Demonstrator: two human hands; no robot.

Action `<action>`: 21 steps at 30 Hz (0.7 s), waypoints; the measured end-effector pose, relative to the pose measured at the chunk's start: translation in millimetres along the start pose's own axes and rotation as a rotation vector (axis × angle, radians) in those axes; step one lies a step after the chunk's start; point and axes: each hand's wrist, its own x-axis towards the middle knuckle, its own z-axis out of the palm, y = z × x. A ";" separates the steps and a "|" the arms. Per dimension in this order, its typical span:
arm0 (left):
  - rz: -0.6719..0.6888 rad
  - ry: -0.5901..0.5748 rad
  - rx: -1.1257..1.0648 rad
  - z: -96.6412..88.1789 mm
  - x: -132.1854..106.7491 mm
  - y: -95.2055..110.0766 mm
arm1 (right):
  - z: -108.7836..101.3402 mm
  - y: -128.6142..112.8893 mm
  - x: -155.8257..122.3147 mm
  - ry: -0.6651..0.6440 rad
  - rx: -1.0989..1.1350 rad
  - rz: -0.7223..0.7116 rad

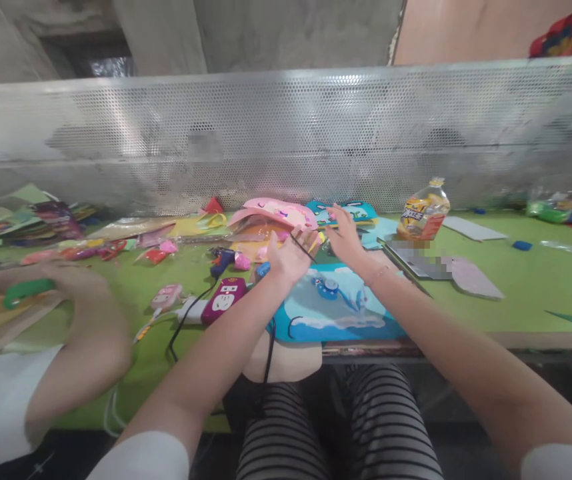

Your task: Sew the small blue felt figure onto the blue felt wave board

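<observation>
My left hand (292, 257) is turned palm up with its fingers stretched out. A thin dark strand crosses its palm, but I cannot make out what it is. Close by on the right, my right hand (343, 237) hovers with fingers apart, holding nothing I can see. Below both hands, at the table's front edge, lies a blue sheet (336, 327) with white cloud shapes and a small blue figure (327, 287). Just beyond the hands are a pink decorated piece (279, 212) and a teal decorated piece (361, 212).
A glue gun (223, 261) and a maroon power strip (225, 300) with cords lie to the left. On the right stand a labelled bottle (423, 210) and a dark-edged tablet-like slab (411, 259). A co-worker's arm (91, 320) rests at far left. A perforated metal panel (276, 147) backs the table.
</observation>
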 end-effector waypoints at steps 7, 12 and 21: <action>-0.073 -0.072 -0.003 10.8 -9.5 -5.6 | 33.6 -42.2 36.2 -0.078 -0.413 -0.069; -0.107 -0.063 0.021 17.0 -11.3 -5.5 | 45.4 -45.4 32.0 -0.071 -0.432 -0.089; 0.103 0.096 -0.047 11.1 -3.5 -15.2 | 57.9 -71.9 -4.2 -0.358 -0.391 -0.033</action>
